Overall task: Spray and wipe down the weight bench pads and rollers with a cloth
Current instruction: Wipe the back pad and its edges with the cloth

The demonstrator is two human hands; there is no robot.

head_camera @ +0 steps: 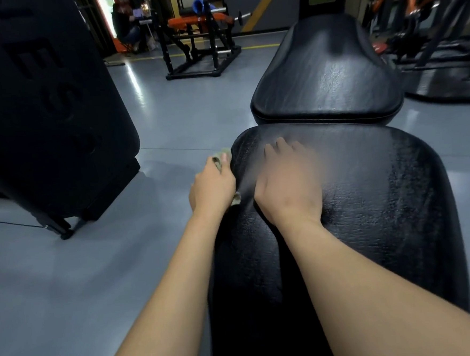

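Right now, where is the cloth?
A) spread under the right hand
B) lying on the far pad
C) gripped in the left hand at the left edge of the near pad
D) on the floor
C: the cloth sticks out of the left hand, which grips it at the left edge of the near pad, while the right hand lies flat on that pad.

Open grey floor (pixel 168 121) lies left of the bench pad (pixel 369 210); a big black machine housing (pixel 42 108) crowds the far left.
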